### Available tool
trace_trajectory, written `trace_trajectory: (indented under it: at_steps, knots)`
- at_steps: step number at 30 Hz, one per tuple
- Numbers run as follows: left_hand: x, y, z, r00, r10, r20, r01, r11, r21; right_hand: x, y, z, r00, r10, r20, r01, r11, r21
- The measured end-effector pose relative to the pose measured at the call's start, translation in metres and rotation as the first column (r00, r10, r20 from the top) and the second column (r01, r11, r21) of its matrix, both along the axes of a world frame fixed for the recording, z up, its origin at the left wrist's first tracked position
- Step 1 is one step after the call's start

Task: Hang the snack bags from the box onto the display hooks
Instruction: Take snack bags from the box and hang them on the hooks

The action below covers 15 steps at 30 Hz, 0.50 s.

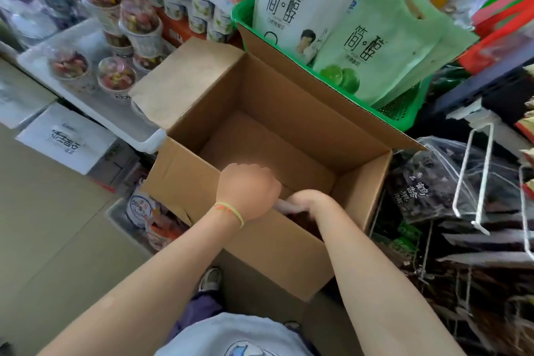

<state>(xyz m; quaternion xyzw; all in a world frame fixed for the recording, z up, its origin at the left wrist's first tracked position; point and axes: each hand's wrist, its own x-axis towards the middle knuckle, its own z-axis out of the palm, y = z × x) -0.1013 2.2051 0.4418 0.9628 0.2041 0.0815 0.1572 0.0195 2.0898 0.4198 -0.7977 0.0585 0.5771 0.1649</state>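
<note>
The snack bags we want are low against the near wall of the box, just a dark reddish sliver showing past our wrists; the rest of the box floor that we can see is bare cardboard, so we judge this is the last of the load. That is why both hands go in deep at the near wall.

Our left hand is curled into a fist over the near rim, knuckles up. Its fingers are hidden beneath, and something pale runs between the two hands, but we cannot tell whether this grip holds a bag or only braces the box. Our right hand dips inside beside it, fingers turned down and out of sight, so we cannot tell its grip either.

The box flaps stand open, so nothing blocks the reach, and the box sits close against our legs on the floor.

To the right, the display hooks jut out as white wire arms, one of them free at its tip, with dark packets already hanging behind. The box stands just beside that rack, which keeps the carry short.

Beyond the far edge of the box, a green basket holds tall yoghurt pouches; left of it, cups fill a white tray.
</note>
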Motion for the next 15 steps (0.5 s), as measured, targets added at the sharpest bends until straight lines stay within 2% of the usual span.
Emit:
trace_trajectory:
  at_steps: [2,4,5,6,7,8,9,10,12,14,15]
  knots:
    - [0.001,0.001,0.004,1.0,0.011,-0.027,-0.012,1.0,-0.024,0.006,0.0,-0.001,0.962,-0.274,0.005,0.273,0.958,0.082]
    - [0.001,0.003,0.006,1.0,0.012,-0.029,-0.014,0.998,-0.056,0.009,-0.002,0.018,0.903,-0.426,-0.049,0.428,0.887,0.173]
    - [0.001,0.006,0.007,1.0,0.003,0.002,-0.003,0.992,-0.123,0.012,-0.003,0.031,0.866,-0.491,-0.097,0.5,0.835,0.232]
    - [0.002,0.009,0.012,0.999,0.011,0.045,0.002,0.96,-0.279,0.015,-0.006,0.045,0.824,-0.538,-0.178,0.566,0.767,0.301]
    - [0.003,0.012,0.022,0.995,0.047,0.091,0.006,0.861,-0.509,0.016,-0.01,0.059,0.789,-0.553,-0.267,0.614,0.697,0.37]
    - [0.005,0.014,0.035,0.987,0.089,0.132,0.033,0.699,-0.714,0.018,-0.013,0.072,0.75,-0.557,-0.357,0.662,0.618,0.424]
    - [0.007,0.016,0.049,0.978,0.1,0.182,0.094,0.567,-0.818,0.016,-0.017,0.086,0.723,-0.538,-0.433,0.69,0.554,0.465]
    - [0.01,0.016,0.065,0.969,0.073,0.237,0.164,0.532,-0.831,0.014,-0.022,0.1,0.718,-0.492,-0.492,0.696,0.502,0.514]
    - [0.015,0.011,0.098,0.933,0.047,0.358,0.284,0.519,-0.807,0.003,-0.03,0.131,0.763,-0.4,-0.508,0.646,0.448,0.618]
    - [0.017,0.001,0.134,0.888,0.102,0.448,0.351,0.48,-0.804,-0.008,-0.04,0.164,0.84,-0.382,-0.386,0.535,0.464,0.706]
    - [0.018,-0.004,0.149,0.863,0.138,0.485,0.377,0.463,-0.802,-0.012,-0.047,0.178,0.875,-0.407,-0.261,0.456,0.512,0.728]
